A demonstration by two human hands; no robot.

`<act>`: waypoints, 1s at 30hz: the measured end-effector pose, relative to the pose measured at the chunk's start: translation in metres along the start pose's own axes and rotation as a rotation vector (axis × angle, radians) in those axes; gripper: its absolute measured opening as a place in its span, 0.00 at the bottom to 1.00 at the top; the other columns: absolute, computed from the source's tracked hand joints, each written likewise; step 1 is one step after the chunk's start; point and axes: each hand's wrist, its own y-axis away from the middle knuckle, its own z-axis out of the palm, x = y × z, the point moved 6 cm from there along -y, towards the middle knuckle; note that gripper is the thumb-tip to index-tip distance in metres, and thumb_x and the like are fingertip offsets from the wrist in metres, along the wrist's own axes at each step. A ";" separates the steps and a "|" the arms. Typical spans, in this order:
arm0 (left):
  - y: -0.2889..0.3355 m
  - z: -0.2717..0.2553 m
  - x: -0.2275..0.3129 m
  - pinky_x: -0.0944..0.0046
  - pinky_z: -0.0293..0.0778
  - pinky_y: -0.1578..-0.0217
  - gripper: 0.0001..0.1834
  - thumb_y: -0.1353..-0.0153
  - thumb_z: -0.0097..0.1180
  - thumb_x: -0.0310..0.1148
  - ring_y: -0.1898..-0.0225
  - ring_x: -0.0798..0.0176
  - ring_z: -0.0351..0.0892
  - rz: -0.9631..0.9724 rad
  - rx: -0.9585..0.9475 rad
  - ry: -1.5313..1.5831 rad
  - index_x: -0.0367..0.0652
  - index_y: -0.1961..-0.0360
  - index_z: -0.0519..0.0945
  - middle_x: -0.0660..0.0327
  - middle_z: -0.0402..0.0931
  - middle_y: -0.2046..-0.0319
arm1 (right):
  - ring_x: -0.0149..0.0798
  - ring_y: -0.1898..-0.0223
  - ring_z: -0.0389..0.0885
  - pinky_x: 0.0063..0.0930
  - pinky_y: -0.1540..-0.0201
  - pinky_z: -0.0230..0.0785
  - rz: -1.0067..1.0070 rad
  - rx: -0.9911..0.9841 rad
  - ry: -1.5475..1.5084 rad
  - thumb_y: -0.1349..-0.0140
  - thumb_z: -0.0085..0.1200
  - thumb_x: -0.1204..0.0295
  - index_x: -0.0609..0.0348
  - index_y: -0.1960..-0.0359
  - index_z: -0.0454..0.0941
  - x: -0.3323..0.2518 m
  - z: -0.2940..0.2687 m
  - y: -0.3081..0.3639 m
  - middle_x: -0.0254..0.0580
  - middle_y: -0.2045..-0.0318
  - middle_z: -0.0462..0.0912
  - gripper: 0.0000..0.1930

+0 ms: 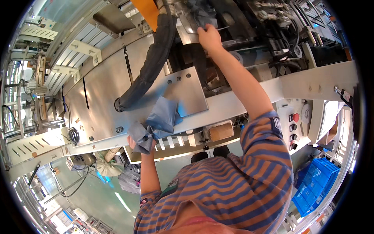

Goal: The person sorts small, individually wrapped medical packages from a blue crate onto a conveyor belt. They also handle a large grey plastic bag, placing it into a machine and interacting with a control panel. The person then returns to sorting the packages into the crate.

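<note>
My left hand (131, 143) is at the machine's front edge, mostly covered by a crumpled grey-blue sheet (163, 117) bunched in its grip. Whether that sheet is cloth or plastic film I cannot tell. Part of it spreads over the metal cover plate (193, 93). My right arm reaches far into the machine. There my right hand (210, 38) has its fingers closed around a thin metal rod (223, 28), whose ends stick out on both sides. Just beyond the fingertips lies a dark grey crumpled piece (204, 16), partly hidden among dark machine parts.
A thick black sleeved hose (150, 64) arches over the metal plates left of my right hand. An orange panel (146, 11) stands at the top. To the right are a control panel with a red button (295, 117) and a blue plastic crate (315, 185) lower down.
</note>
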 end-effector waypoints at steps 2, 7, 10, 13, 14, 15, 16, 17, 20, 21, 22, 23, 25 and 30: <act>0.005 0.003 -0.011 0.59 0.68 0.68 0.15 0.59 0.59 0.38 0.69 0.57 0.79 -0.074 -0.008 0.088 0.41 0.69 0.79 0.59 0.79 0.72 | 0.57 0.48 0.65 0.41 0.47 0.61 0.133 0.130 0.129 0.47 0.49 0.61 0.74 0.51 0.62 0.024 0.004 -0.048 0.64 0.51 0.65 0.28; 0.003 0.000 0.015 0.58 0.66 0.55 0.17 0.42 0.46 0.39 0.58 0.54 0.75 0.241 -0.217 -0.492 0.41 0.57 0.76 0.60 0.77 0.60 | 0.53 0.46 0.63 0.42 0.47 0.61 0.636 0.227 0.024 0.46 0.51 0.56 0.72 0.50 0.61 0.057 0.008 -0.098 0.58 0.47 0.61 0.31; 0.031 -0.004 -0.017 0.58 0.66 0.60 0.20 0.46 0.47 0.43 0.61 0.54 0.75 0.025 -0.320 -0.431 0.41 0.58 0.76 0.59 0.77 0.62 | 0.52 0.47 0.64 0.43 0.47 0.60 0.685 0.259 -0.052 0.47 0.51 0.53 0.73 0.50 0.61 0.046 0.015 -0.103 0.57 0.47 0.61 0.33; 0.024 -0.001 -0.015 0.57 0.66 0.61 0.22 0.47 0.46 0.47 0.62 0.54 0.75 -0.047 -0.347 -0.366 0.42 0.58 0.76 0.59 0.77 0.63 | 0.52 0.47 0.66 0.42 0.48 0.62 0.831 0.336 -0.016 0.51 0.54 0.47 0.72 0.48 0.60 0.064 0.032 -0.095 0.57 0.49 0.65 0.40; 0.023 -0.002 -0.014 0.57 0.66 0.61 0.23 0.48 0.45 0.48 0.63 0.54 0.75 -0.062 -0.362 -0.357 0.43 0.58 0.76 0.59 0.77 0.64 | 0.51 0.48 0.67 0.41 0.48 0.62 0.869 0.320 -0.080 0.52 0.54 0.46 0.72 0.49 0.61 0.082 0.041 -0.094 0.56 0.50 0.67 0.41; 0.021 -0.002 -0.012 0.57 0.66 0.61 0.24 0.49 0.45 0.50 0.63 0.54 0.75 -0.076 -0.377 -0.354 0.43 0.58 0.76 0.59 0.77 0.64 | 0.51 0.49 0.69 0.40 0.49 0.63 0.893 0.303 -0.161 0.53 0.55 0.45 0.72 0.50 0.62 0.093 0.049 -0.099 0.56 0.51 0.68 0.41; 0.018 -0.002 -0.011 0.57 0.66 0.62 0.25 0.49 0.45 0.51 0.63 0.54 0.75 -0.091 -0.389 -0.347 0.43 0.58 0.77 0.60 0.77 0.64 | 0.50 0.50 0.71 0.39 0.50 0.64 0.910 0.292 -0.258 0.55 0.55 0.44 0.72 0.51 0.64 0.104 0.058 -0.111 0.56 0.52 0.70 0.42; 0.014 0.002 -0.012 0.56 0.65 0.62 0.26 0.50 0.44 0.52 0.64 0.54 0.75 -0.114 -0.409 -0.323 0.44 0.58 0.77 0.60 0.77 0.64 | 0.49 0.55 0.75 0.37 0.54 0.68 0.848 0.229 -0.356 0.56 0.57 0.45 0.74 0.56 0.69 0.138 0.077 -0.148 0.55 0.56 0.75 0.39; 0.019 0.007 -0.023 0.56 0.65 0.63 0.29 0.52 0.43 0.56 0.65 0.55 0.76 -0.347 -0.499 -0.283 0.45 0.59 0.77 0.60 0.77 0.65 | 0.48 0.58 0.77 0.37 0.57 0.69 0.732 0.271 -0.732 0.54 0.58 0.48 0.74 0.60 0.72 0.144 0.094 -0.182 0.55 0.58 0.76 0.35; 0.033 -0.001 -0.029 0.55 0.65 0.64 0.30 0.53 0.43 0.58 0.65 0.55 0.76 -0.448 -0.515 -0.313 0.45 0.59 0.77 0.60 0.77 0.66 | 0.48 0.64 0.77 0.37 0.66 0.68 0.691 0.207 -0.690 0.50 0.53 0.63 0.74 0.60 0.71 0.072 0.077 -0.130 0.55 0.59 0.76 0.23; 0.034 0.007 -0.033 0.55 0.65 0.64 0.31 0.53 0.43 0.59 0.66 0.55 0.76 -0.450 -0.542 -0.298 0.46 0.59 0.77 0.60 0.78 0.66 | 0.48 0.62 0.77 0.36 0.64 0.68 0.606 0.320 -0.543 0.48 0.52 0.64 0.73 0.59 0.71 0.074 0.062 -0.139 0.56 0.59 0.76 0.21; 0.028 0.004 -0.027 0.54 0.65 0.63 0.30 0.54 0.43 0.58 0.65 0.54 0.75 -0.289 -0.498 -0.322 0.46 0.60 0.77 0.60 0.77 0.66 | 0.47 0.62 0.77 0.36 0.63 0.68 0.554 0.358 -0.629 0.48 0.52 0.65 0.71 0.58 0.71 0.061 0.054 -0.123 0.56 0.59 0.76 0.21; 0.017 -0.004 -0.008 0.53 0.65 0.62 0.28 0.54 0.44 0.56 0.63 0.52 0.75 0.034 -0.377 -0.404 0.45 0.61 0.77 0.60 0.77 0.65 | 0.47 0.63 0.77 0.36 0.63 0.68 0.466 0.438 -0.704 0.46 0.51 0.65 0.70 0.57 0.70 0.031 0.023 -0.100 0.55 0.60 0.76 0.20; 0.006 0.015 -0.009 0.57 0.61 0.48 0.25 0.45 0.44 0.44 0.50 0.54 0.68 0.066 -0.307 0.195 0.40 0.50 0.66 0.55 0.70 0.53 | 0.45 0.70 0.79 0.35 0.66 0.68 -0.244 0.871 -0.830 0.45 0.49 0.63 0.68 0.73 0.77 0.009 -0.082 -0.050 0.54 0.74 0.79 0.16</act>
